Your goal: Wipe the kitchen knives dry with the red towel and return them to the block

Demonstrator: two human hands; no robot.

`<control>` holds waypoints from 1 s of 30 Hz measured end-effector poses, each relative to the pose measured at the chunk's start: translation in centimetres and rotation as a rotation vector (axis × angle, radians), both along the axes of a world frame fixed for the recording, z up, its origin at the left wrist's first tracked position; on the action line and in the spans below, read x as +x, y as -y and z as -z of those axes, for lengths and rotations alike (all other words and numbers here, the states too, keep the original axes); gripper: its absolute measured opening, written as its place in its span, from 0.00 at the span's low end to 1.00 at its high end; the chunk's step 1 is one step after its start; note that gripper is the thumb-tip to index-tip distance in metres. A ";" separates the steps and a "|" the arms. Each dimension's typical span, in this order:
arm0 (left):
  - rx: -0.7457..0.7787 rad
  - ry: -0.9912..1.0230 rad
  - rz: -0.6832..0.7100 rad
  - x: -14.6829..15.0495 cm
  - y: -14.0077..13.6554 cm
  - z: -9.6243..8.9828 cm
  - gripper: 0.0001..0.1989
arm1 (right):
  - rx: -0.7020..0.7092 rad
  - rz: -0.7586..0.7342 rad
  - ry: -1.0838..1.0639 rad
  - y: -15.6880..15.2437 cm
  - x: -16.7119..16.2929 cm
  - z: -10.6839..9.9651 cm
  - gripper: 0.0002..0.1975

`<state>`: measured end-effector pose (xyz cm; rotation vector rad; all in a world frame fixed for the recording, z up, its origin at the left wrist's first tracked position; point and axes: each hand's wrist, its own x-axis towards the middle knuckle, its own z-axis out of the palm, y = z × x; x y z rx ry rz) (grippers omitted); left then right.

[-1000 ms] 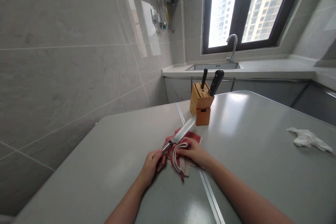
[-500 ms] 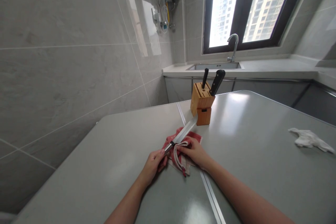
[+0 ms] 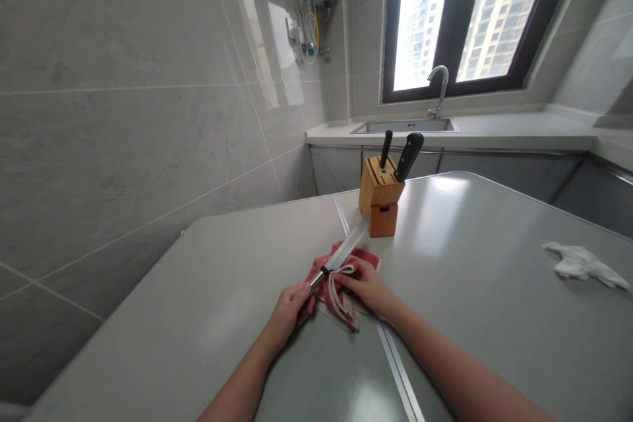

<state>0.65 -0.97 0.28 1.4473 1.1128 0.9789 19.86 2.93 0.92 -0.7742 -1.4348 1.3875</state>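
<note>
My left hand [image 3: 291,306] is closed around the handle of a kitchen knife [image 3: 342,254]. Its long blade slants away to the right, with the tip close by the wooden knife block [image 3: 380,191]; I cannot tell whether they touch. A red cloth with pale edges [image 3: 341,303] lies bunched beneath and beside the knife. My right hand [image 3: 366,287] pinches a fold of that cloth next to the blade, near the handle end. Some of the right fingers are hidden by the cloth. Two black-handled tools stand in the block's top.
A grey table [image 3: 237,264] with a metal seam carries everything. Toward its right edge lies a crumpled white tissue [image 3: 586,264]. Behind stand a counter with a sink [image 3: 410,125] and a faucet [image 3: 440,89]. A tiled wall [image 3: 148,145] runs along the left.
The hands and knife stay almost in place. The cloth's lower corner has shifted slightly to the right, and the blade tip sits a little lower and further left.
</note>
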 end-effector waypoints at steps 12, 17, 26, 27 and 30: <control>-0.049 0.054 -0.031 0.0 -0.1 0.2 0.25 | 0.033 0.009 0.098 -0.3 0.1 0.9 0.16; -0.028 0.073 -0.053 0.0 -0.1 0.1 0.24 | -0.009 -0.026 0.059 -0.1 0.1 0.5 0.16; -0.015 0.084 -0.057 0.0 -0.2 -0.1 0.23 | -0.241 0.031 -0.251 -0.7 0.5 0.3 0.15; -0.007 0.076 -0.056 0.1 -0.1 -0.1 0.23 | -0.262 0.030 -0.288 -0.8 0.5 0.4 0.15; 0.004 0.038 -0.057 0.1 0.0 -0.3 0.23 | -0.301 0.032 -0.349 -0.9 0.5 0.5 0.15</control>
